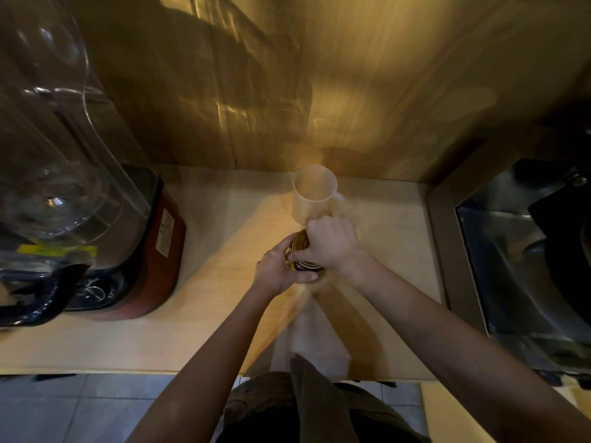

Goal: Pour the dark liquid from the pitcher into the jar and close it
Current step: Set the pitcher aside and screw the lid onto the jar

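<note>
Closing stage of the task, seen from above. The jar (pixel 302 251), dark inside, stands on the wooden table (pixel 204 330) just in front of the translucent white pitcher (pixel 315 195), which sits upright, looks empty and is touched by no hand; pouring therefore appears finished. The left hand (pixel 281 268) wraps the jar's side, its grip closed around the glass to steady it. The right hand (pixel 331 243) covers the jar's top, grip closed on what is probably the lid, itself hidden. Whether the lid is fully tightened cannot be told; a blender (pixel 105 238) stands well apart at left.
</note>
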{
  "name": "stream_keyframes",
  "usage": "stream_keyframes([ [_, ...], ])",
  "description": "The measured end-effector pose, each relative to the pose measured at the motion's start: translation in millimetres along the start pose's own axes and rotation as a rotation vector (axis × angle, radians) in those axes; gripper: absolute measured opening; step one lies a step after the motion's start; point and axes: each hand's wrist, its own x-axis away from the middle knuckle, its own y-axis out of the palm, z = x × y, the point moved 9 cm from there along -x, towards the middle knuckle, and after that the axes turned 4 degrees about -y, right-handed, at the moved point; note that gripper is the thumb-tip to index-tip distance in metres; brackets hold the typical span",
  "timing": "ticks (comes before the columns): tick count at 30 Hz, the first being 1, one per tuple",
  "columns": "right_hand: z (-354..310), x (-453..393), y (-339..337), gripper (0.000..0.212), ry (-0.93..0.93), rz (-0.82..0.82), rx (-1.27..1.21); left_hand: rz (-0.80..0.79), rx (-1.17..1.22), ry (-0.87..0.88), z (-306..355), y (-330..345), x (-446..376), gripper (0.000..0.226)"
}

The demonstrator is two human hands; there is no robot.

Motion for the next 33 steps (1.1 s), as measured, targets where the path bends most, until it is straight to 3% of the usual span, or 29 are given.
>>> stream_keyframes([
  [18, -3, 3, -5, 0.05, -0.039, 0.062, 0.009, 0.012, 0.021, -0.011, 0, 2, 3, 0.109],
  [25, -2, -1, -2, 0.052, 0.026, 0.081, -0.005, 0.025, 0.016, -0.015, 0, 1, 4, 0.108],
  [29, 9, 3, 3, 0.059, 0.114, 0.073, -0.067, 0.037, 0.045, -0.015, -2, 1, 4, 0.092],
  [33, 29, 14, 6, 0.065, 0.163, 0.006, -0.052, 0.015, 0.019, -0.015, -1, 3, 3, 0.104],
])
